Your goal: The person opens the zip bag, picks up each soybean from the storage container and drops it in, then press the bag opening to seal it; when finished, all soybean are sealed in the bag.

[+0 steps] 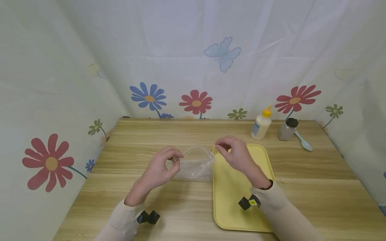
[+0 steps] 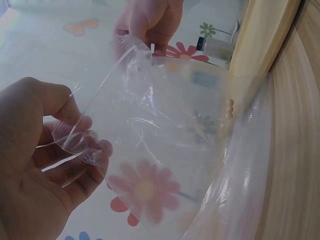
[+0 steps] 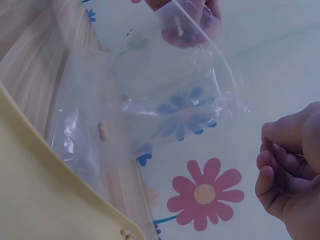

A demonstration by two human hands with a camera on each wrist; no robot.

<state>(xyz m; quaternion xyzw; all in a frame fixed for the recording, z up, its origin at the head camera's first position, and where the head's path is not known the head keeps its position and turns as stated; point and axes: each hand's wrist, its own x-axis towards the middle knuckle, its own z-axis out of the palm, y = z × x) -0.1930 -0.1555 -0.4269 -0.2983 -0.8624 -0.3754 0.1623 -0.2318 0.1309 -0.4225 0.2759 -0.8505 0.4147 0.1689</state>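
My left hand (image 1: 159, 169) pinches the rim of a clear plastic bag (image 1: 196, 169) between curled fingers and thumb. The bag's mouth gapes, and a white strip runs along its rim. Through the plastic, low in the bag, shows a beige two-lobed piece like a peanut in its shell (image 3: 103, 131). My right hand (image 1: 235, 154) hovers by the bag's other corner, over the upper left of the yellow tray (image 1: 232, 190). Its fingers are curled in to the thumb with nothing visible between them, a small gap from the plastic (image 3: 292, 160). Several similar pieces (image 3: 127, 234) lie at the tray's corner.
A yellow-capped bottle (image 1: 261, 125) stands at the back right of the wooden table (image 1: 144, 134). Beside it are a black-lidded jar (image 1: 287, 130) and a pale blue spoon (image 1: 304, 142). A flowered curtain (image 1: 181, 50) hangs behind.
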